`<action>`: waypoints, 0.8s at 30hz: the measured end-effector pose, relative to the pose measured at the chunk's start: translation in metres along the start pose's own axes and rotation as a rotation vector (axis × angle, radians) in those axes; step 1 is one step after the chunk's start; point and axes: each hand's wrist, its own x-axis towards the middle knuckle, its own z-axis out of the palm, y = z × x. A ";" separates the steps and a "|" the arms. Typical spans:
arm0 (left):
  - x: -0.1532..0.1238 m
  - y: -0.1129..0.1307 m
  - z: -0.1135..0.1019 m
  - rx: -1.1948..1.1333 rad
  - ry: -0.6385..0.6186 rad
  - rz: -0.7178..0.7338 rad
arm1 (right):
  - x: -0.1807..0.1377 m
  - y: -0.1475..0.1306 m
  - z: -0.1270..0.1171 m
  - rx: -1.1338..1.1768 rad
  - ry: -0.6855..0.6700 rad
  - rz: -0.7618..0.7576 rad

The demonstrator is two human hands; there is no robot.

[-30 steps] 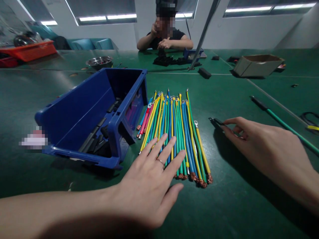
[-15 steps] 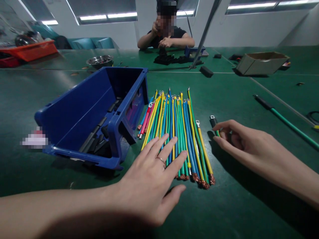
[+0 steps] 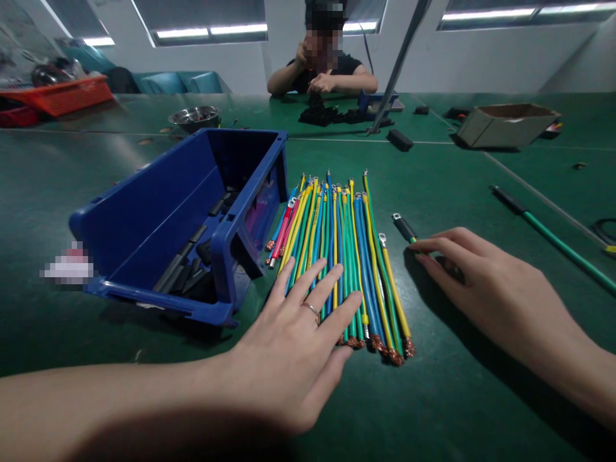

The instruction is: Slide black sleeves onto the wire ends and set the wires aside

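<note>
A row of several coloured wires point(image 3: 342, 237), yellow, green, blue and red, lies side by side on the green table point(image 3: 433, 398). Their near ends show bare copper and their far ends carry ring terminals. My left hand point(image 3: 293, 346) lies flat and open on the near part of the row, fingers spread. My right hand point(image 3: 462, 276) is to the right of the row, fingers closed on a single green wire point(image 3: 405, 229) with a black sleeve and ring terminal at its tip. Most of that wire is hidden under the hand.
A blue bin point(image 3: 183, 218) tipped on its side holds black tubes, left of the wires. A green cable point(image 3: 553, 237) lies at the right. Farther back are a cardboard box point(image 3: 505, 125), a metal bowl point(image 3: 194, 117), an orange tray point(image 3: 58, 95) and a seated person point(image 3: 322, 70).
My right hand has drawn the single green wire left toward the row, and its terminal end now points up-left. My left hand has stayed on the wires.
</note>
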 end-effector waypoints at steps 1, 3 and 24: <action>0.000 0.000 0.000 -0.003 -0.007 0.006 | 0.000 0.000 0.000 -0.022 0.005 -0.006; 0.000 -0.001 0.000 -0.005 -0.013 0.014 | 0.001 0.000 0.000 -0.040 0.009 -0.011; -0.002 -0.002 0.000 -0.001 -0.004 0.027 | 0.008 0.010 0.008 -0.004 -0.056 0.172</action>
